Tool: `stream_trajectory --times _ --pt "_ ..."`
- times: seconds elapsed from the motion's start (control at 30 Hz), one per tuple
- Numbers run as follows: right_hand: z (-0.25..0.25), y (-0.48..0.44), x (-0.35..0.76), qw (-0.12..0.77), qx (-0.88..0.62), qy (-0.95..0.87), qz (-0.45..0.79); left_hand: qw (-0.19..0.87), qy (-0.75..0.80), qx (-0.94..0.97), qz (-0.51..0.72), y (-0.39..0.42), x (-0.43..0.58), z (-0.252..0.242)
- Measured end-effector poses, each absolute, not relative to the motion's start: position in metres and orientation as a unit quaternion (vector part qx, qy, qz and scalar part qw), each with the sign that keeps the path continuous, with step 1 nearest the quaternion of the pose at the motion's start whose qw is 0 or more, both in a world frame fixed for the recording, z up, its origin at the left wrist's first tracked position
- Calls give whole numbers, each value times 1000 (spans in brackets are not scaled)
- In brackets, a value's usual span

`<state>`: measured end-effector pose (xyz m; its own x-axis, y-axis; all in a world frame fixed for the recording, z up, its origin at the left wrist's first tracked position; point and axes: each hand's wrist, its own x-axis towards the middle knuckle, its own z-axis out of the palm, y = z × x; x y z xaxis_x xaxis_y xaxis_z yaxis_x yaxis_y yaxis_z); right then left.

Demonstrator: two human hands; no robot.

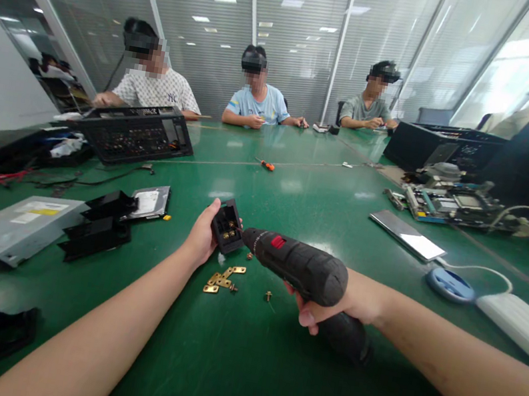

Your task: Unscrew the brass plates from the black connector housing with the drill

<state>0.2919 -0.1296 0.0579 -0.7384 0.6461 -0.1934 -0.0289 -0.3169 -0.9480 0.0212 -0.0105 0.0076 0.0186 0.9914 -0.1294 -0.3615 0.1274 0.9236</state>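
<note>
Head view: drill (296, 265) in one hand, black block (228, 227) in the other

The left hand (201, 236) grasps the black block by its left side, thumb at the upper edge, and holds it tilted near the middle of the green table (236, 369). Brass-coloured fittings show inside its open face. The right hand (324, 308) is wrapped round the drill's grip; the drill's nose points left, just beside the block. Whether the bit touches a fitting cannot be told.

Below the block lies a loose group of brass plates (225, 277), some overlapping, with a small screw (268, 297) apart to their right. Left of the left hand are a hard drive (151, 201), two black brackets (96, 239) and a silver drive unit (11, 223). On the right, a phone (406, 235) lies near a round blue object (450, 284) and a white power strip (521, 329), with a circuit board (456, 206) beyond.

An orange-handled screwdriver (267, 166) lies farther off. Three co-workers sit along the far side, one in a light-blue shirt (259, 109); a black computer case (138, 133) stands at left.
</note>
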Motion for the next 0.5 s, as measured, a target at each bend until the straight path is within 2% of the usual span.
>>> stream_trajectory --times 0.5 --pt "57 -130 295 209 -329 -519 761 614 436 371 544 -11 19 7"
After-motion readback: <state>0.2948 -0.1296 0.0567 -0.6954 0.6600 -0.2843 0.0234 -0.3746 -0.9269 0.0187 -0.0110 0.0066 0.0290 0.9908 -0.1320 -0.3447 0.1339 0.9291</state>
